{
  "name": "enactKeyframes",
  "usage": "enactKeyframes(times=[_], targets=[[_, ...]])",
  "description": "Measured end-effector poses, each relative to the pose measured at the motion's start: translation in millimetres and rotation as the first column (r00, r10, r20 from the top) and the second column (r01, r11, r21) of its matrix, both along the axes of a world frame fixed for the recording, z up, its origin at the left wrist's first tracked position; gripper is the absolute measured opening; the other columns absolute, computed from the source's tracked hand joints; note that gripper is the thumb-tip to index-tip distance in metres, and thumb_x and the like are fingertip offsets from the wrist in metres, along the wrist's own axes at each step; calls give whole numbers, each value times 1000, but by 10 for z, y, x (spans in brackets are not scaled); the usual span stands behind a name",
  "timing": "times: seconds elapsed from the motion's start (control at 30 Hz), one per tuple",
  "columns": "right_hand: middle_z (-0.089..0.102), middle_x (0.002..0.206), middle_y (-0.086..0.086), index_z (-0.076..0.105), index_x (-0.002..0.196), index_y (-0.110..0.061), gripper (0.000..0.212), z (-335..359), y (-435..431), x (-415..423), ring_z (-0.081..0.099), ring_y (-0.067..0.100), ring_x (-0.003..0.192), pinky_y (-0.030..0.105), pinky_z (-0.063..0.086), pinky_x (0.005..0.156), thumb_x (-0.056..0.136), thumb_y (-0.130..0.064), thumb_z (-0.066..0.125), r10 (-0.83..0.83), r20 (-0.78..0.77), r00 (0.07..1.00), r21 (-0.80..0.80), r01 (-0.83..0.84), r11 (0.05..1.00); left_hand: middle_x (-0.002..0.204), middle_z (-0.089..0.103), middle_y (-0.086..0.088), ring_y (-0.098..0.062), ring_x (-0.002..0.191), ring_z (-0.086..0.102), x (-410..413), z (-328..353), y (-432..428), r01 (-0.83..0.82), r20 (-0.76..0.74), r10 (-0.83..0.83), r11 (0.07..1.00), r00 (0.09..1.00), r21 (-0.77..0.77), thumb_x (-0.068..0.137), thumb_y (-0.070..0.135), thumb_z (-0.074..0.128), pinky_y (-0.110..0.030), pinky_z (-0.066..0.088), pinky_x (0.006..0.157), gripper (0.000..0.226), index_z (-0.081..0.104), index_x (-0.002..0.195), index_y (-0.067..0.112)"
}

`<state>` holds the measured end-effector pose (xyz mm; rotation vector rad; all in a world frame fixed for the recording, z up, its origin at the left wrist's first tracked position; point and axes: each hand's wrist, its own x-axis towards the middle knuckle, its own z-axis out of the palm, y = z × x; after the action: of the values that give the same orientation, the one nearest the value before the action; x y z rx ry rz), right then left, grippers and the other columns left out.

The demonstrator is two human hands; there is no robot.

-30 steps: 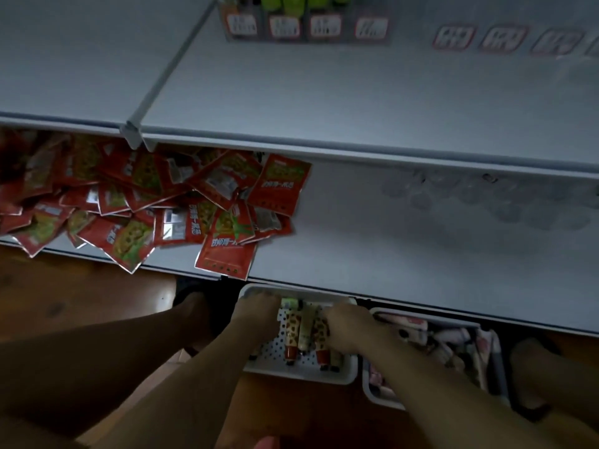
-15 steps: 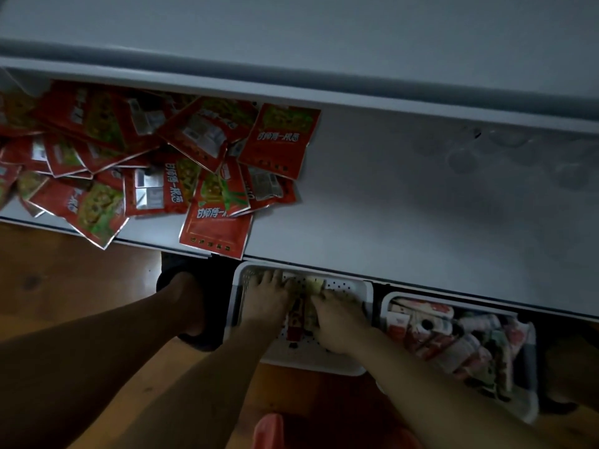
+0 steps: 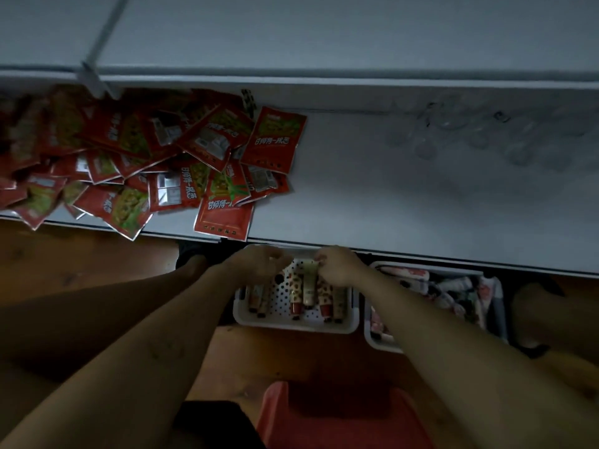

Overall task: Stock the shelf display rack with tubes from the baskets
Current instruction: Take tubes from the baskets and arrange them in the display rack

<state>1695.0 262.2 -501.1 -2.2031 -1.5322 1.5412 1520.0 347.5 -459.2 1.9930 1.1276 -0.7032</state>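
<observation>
The right hand (image 3: 340, 267) pinches the top ends of several tubes (image 3: 309, 285); they hang toward 6 o'clock over the white basket (image 3: 291, 326). The left hand (image 3: 254, 264), at 9 o'clock of it, has its fingers curled; I cannot tell whether it holds anything. The shelf (image 3: 405, 205) edge runs just at 12 o'clock of both hands, with open surface at 1 o'clock and red packets (image 3: 136, 157) at 10 o'clock. A second basket (image 3: 372, 338) stands just beside at 3 o'clock.

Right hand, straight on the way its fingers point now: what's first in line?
Most likely the left hand. The right hand, pinching a pale tube over the white basket, points left at it across a small gap. Depth is unclear, so it might pass above.
</observation>
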Motion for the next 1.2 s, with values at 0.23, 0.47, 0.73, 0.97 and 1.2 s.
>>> enactKeyframes(times=[0.23, 0.47, 0.73, 0.97, 1.2], targets=[[56, 126, 9, 41, 140, -15, 53, 615, -36, -71, 68, 19, 84, 33, 56, 65, 94, -36, 57, -337, -372, 865, -9, 359, 933, 99, 65, 2, -14, 83, 66, -44, 808, -131, -20, 165, 9, 998, 986, 62, 93, 16, 54, -37, 57, 78, 19, 57, 97, 34], [65, 93, 14, 60, 101, -5, 17, 1564, -9, 78, 67, 25, 78, 37, 57, 67, 88, -13, 68, -292, -506, 812, 298, 482, 824, 107, 60, -1, -20, 93, 60, -32, 1531, -32, -62, 332, -29, 963, 943, 262, 87, 15, 65, -38, 50, 78, 34, 42, 112, 18], [68, 68, 10, 66, 90, -7, 7, 2788, 164, 316, 67, 20, 58, 34, 55, 55, 85, -2, 68, -186, -513, 838, 646, 520, 559, 104, 68, 3, -15, 92, 64, 383, 2519, 176, -83, 600, -186, 917, 778, 391, 91, 21, 62, -33, 53, 79, 17, 52, 105, 21], [71, 71, 9, 67, 84, -8, 11, 3418, 360, 387, 69, 20, 59, 35, 58, 58, 82, -16, 74, -193, -237, 952, 791, 305, 530, 92, 72, 8, -8, 81, 67, 448, 2885, 337, -130, 714, -159, 934, 681, 332, 91, 28, 64, -27, 53, 70, 14, 57, 102, 24], [69, 69, -3, 71, 80, -19, 13, 2862, 141, 198, 66, 7, 59, 31, 57, 60, 77, -30, 78, 53, 207, 977, 561, -163, 812, 89, 70, 3, -13, 81, 64, 374, 1931, 109, 218, 303, -343, 900, 889, 377, 85, 47, 63, -35, 54, 76, 24, 70, 95, 26]])
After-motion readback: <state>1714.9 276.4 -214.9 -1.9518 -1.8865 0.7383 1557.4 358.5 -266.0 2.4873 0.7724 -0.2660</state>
